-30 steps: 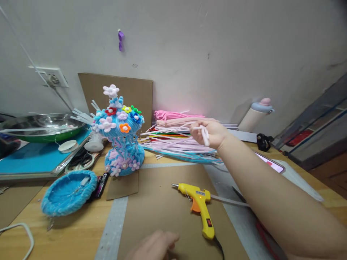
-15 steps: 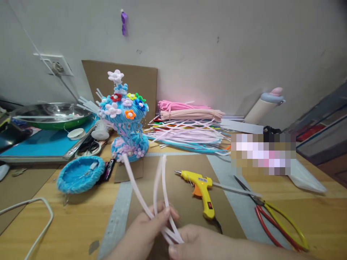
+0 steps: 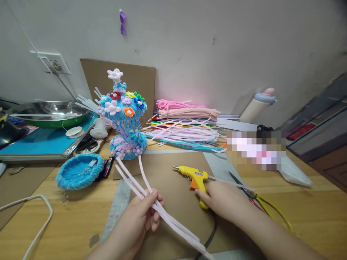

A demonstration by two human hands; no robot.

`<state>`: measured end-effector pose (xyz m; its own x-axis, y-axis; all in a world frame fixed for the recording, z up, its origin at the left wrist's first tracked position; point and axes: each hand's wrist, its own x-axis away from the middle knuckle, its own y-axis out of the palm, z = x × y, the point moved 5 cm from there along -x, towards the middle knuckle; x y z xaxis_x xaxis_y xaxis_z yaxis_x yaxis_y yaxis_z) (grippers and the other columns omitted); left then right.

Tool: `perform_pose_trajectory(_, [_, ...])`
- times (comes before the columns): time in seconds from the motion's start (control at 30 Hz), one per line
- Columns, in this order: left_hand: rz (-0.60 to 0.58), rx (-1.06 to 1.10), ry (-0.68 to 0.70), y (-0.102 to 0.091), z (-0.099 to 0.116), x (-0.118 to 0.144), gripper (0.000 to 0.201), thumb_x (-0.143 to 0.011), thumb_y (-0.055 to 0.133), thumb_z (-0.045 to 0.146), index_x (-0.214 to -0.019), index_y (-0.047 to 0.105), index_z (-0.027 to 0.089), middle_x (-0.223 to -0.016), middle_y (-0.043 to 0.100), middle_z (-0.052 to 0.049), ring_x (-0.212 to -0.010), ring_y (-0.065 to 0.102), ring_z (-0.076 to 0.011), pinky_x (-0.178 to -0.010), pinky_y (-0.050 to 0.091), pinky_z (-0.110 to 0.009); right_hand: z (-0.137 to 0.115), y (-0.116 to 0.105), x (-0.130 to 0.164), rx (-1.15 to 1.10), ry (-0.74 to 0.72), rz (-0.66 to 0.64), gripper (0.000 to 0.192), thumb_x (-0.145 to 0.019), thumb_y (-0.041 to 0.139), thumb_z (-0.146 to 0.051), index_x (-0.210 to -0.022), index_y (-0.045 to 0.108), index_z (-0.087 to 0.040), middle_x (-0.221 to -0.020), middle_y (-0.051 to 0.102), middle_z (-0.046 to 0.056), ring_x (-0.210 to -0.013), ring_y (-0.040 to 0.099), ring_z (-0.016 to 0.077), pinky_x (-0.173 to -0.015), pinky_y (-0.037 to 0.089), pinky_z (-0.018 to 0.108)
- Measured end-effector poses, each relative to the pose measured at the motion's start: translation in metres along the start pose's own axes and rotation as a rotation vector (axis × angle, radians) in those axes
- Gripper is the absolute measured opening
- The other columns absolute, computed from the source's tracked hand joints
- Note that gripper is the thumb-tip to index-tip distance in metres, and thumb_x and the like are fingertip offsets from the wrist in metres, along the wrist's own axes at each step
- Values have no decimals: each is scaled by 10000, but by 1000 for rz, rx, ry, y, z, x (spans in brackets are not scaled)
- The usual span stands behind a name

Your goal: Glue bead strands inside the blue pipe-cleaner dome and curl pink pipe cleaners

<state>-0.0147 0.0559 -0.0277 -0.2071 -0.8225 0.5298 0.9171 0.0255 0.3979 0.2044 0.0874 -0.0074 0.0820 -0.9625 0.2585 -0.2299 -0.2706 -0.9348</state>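
My left hand pinches a few pale pink pipe cleaners that fan out toward a blue flower-covered pipe-cleaner ornament. My right hand rests on the handle of a yellow hot glue gun lying on a brown cardboard sheet; its fingers curl around the grip.
A pile of pink and coloured pipe cleaners lies by the wall. A blue woven dish, pliers with red and yellow handles, a steel bowl on a blue tray, a white bottle and a white cable surround the cardboard.
My right hand brought pink pipe cleaners from the pile to my left hand, let them go, and moved right onto the glue gun. The left hand now holds the strands alone.
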Motion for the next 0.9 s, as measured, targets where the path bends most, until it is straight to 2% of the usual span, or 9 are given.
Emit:
perform_pose_trajectory(0.13, [-30, -68, 1, 0, 0, -1, 341, -780, 636, 478, -784, 563, 145, -455, 439, 62, -421, 375, -53, -385, 309, -142, 18, -3, -20, 67, 174, 0, 406, -813, 495, -479, -634, 696, -175, -652, 687, 137, -580, 620, 251, -485, 316, 288])
perform_pose_trajectory(0.3, [-73, -202, 22, -4, 2, -7, 332, -753, 650, 455, -852, 528, 162, -578, 507, 59, -415, 382, -42, -354, 303, -148, 22, -8, -22, -23, 186, 6, 385, -819, 477, -462, -582, 608, -188, -526, 605, 43, -458, 538, 157, -435, 263, 247])
perform_pose_trajectory(0.4, [-93, -354, 7, -1, 1, -16, 215, -816, 615, 334, -908, 517, 167, -577, 516, 67, -374, 376, -46, -322, 274, -153, 20, -14, -2, -63, 154, 69, 345, -823, 458, -424, -566, 514, -199, -564, 584, 13, -509, 516, 143, -454, 250, 247])
perform_pose_trajectory(0.47, [-124, -472, -49, 8, -2, -26, 155, -857, 593, 273, -933, 546, 147, -606, 547, 49, -399, 435, -63, -348, 340, -172, 19, -20, 18, -92, 125, 134, 333, -828, 449, -422, -575, 459, -205, -582, 554, -5, -544, 496, 140, -477, 254, 249])
perform_pose_trajectory(0.57, [-158, -602, -99, 27, 0, -49, 239, -902, 569, 299, -1078, 587, 139, -980, 636, -49, -763, 628, -145, -647, 547, -309, 20, -33, 55, -203, 82, 295, 348, -832, 448, -450, -579, 408, -214, -536, 439, -36, -513, 420, 129, -477, 250, 252])
perform_pose_trajectory(0.63, [-146, -632, -74, 40, 8, -63, 309, -898, 572, 308, -1167, 563, 155, -1148, 604, -85, -947, 623, -205, -786, 542, -404, 22, -41, 77, -313, 70, 362, 366, -823, 462, -467, -566, 390, -218, -513, 373, -48, -485, 373, 122, -459, 238, 251])
perform_pose_trajectory(0.7, [-90, -617, 21, 50, 20, -67, 335, -897, 573, 313, -1195, 550, 161, -1194, 585, -94, -995, 609, -223, -822, 529, -433, 21, -47, 94, -422, 49, 387, 361, -823, 468, -479, -577, 421, -220, -517, 358, -49, -478, 361, 121, -446, 238, 248])
perform_pose_trajectory(0.8, [-29, -522, 221, 63, 28, -40, 363, -907, 539, 358, -1218, 524, 170, -1216, 562, -96, -1029, 585, -231, -850, 503, -441, 12, -52, 107, -560, 2, 394, 328, -828, 474, -469, -619, 482, -217, -526, 375, -46, -481, 374, 123, -432, 248, 242])
perform_pose_trajectory(0.9, [-148, -444, 297, 82, 5, 15, 349, -827, 603, 451, -1048, 611, 181, -1014, 629, -55, -975, 585, -203, -867, 479, -349, -10, -49, 106, -633, -36, 415, 290, -822, 495, -423, -622, 477, -214, -525, 386, -50, -483, 376, 117, -434, 253, 233])
